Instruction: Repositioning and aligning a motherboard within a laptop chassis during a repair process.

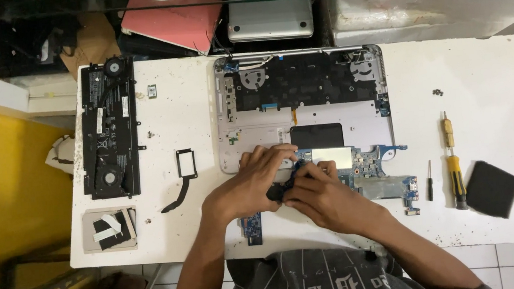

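A blue laptop motherboard [373,173] lies on the white table [491,105] just in front of an opened silver laptop base [304,103]. My left hand [251,180] rests over the board's left end, fingers curled down on it. My right hand [324,198] sits beside it and pinches a small black part [277,192] at the board's left edge. Both hands touch each other over that spot. What exactly the left fingers grip is hidden.
A black battery with two fans [108,129] lies at the left, a black heat pipe bracket [184,172] beside it. A small blue board [251,227] sits near the front edge. Two screwdrivers [454,170], loose screws [437,91] and a black pad [492,189] lie at the right.
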